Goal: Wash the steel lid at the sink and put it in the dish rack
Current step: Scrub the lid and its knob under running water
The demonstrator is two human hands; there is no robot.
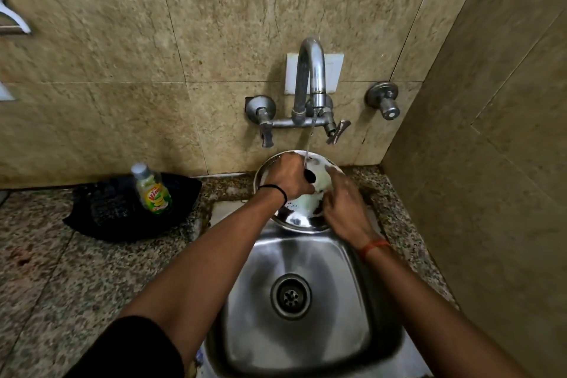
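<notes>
A round steel lid [302,219] with a black knob is held tilted over the far end of the steel sink [294,258], under a thin stream from the curved tap [313,70]. My left hand [287,178] is closed around the black knob. My right hand [343,202] lies on the lid's face, with white foam by its fingers; I cannot tell whether it holds a scrubber. No dish rack is in view.
A dish-soap bottle [152,189] stands in a black basket [101,212] on the granite counter [55,270] to the left. Tap handles [337,132] and a separate wall valve [385,101] jut from the tiled wall. A side wall [491,163] closes the right.
</notes>
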